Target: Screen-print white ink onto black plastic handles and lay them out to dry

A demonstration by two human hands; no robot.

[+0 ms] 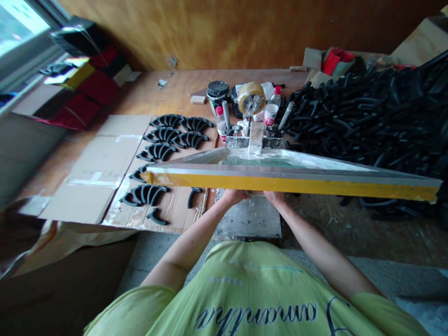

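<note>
A screen-printing frame point(287, 182) with yellow tape along its near edge is raised at a tilt across the middle of the view. Under that edge are my left hand point(234, 196) and my right hand point(273, 197), side by side with a small gap. The frame hides most of their fingers, so I cannot tell what they hold. Below them lies a grey metal plate point(248, 219). To the left, black curved handle-like pieces point(149, 193) lie in rows on a cardboard sheet point(175, 219).
A big heap of black curved pieces point(350, 121) covers the right of the table. Behind the frame stand a tape roll point(251, 99), a lidded tub point(217, 93) and a red-capped bottle point(276, 95). Boxes point(77, 88) are stacked at the far left by the window.
</note>
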